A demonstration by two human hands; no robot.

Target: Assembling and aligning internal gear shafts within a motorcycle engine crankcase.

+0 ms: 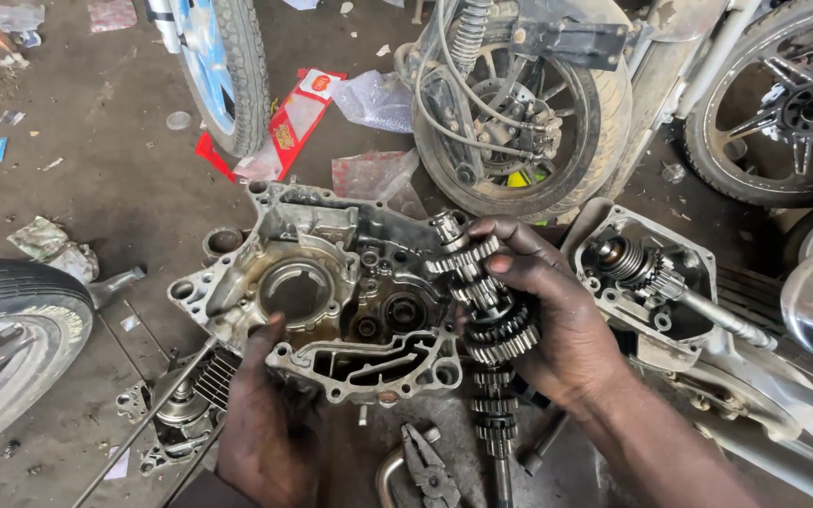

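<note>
— Under the right hand, what is being held?

— From the head view, the fingers are clenched around a gear shaft, a stack of toothed wheels on one spindle. It stands nearly upright, its top end just past the fingertips, its lower end hanging below the palm towards the floor.

— And the left hand?

— It grips the near edge of an engine case half, thumb on the rim, fingers hidden beneath. The case lies just to the left of the gear shaft, touching or almost touching it; which, one cannot tell.

— What lies around the hands?

— Below them, a pair of pliers rests on the floor. Beyond the right hand sits a second case cover with its own shaft and gear. Farther off stand a motorcycle wheel with chain and cables, and to the far left of the left hand a tyre. Plastic wrappers lie beyond the case.

— What could go wrong?

— Everything looks oily and dark. The loose gears could probably slide off the spindle if the shaft tips, since only the fingers keep the stack together. A slippery grip might drop it onto the gritty floor, and dirt would then get into the teeth. The case, held by one edge, could rock and pinch the left fingers.
</note>
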